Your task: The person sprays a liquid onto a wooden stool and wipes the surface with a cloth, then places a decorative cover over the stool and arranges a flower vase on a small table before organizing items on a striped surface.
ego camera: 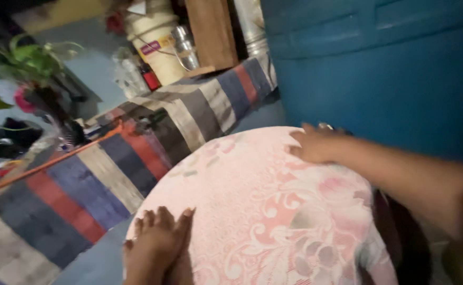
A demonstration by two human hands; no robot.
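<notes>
A pink floral cloth is spread over a rounded surface in front of me. My left hand lies flat on the cloth's near left edge, fingers together and pointing away. My right hand rests palm down on the cloth's far right edge, fingers slightly spread, next to a big blue barrel. Neither hand grips anything that I can see. The picture is blurred.
A striped rug in grey, blue and red lies to the left, with an orange stick across it. A white bucket, steel vessels, a wooden board and a green plant stand at the back.
</notes>
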